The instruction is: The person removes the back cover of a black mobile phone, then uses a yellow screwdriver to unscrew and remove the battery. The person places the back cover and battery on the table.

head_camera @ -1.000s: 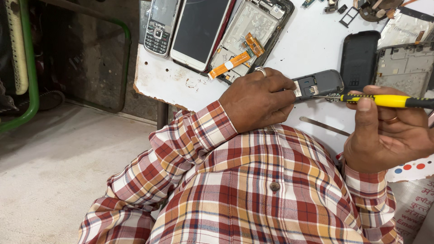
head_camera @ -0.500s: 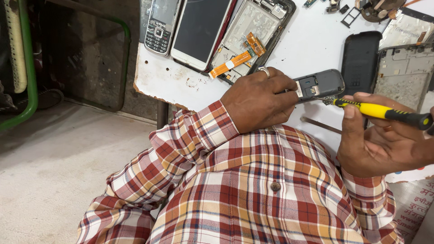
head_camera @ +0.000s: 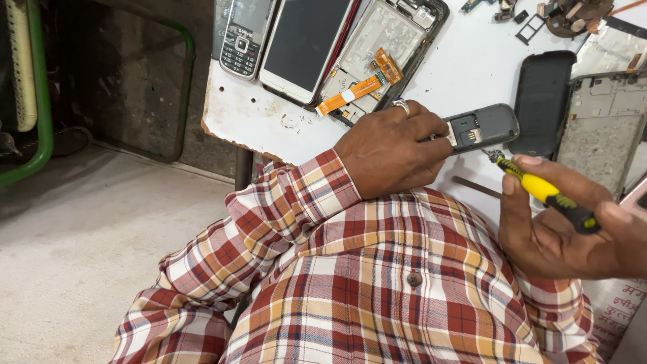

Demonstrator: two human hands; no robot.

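At the frame's top left, a keypad phone, a smartphone and a gutted frame with an orange ribbon cable lie on the white table. At centre, the left hand is closed around a small grey handset, back open; it looks light, rigid and fragile inside, best gripped by its edges. A black cover lies just beside it. At right, the right hand is curled around a yellow screwdriver, tip close to the handset.
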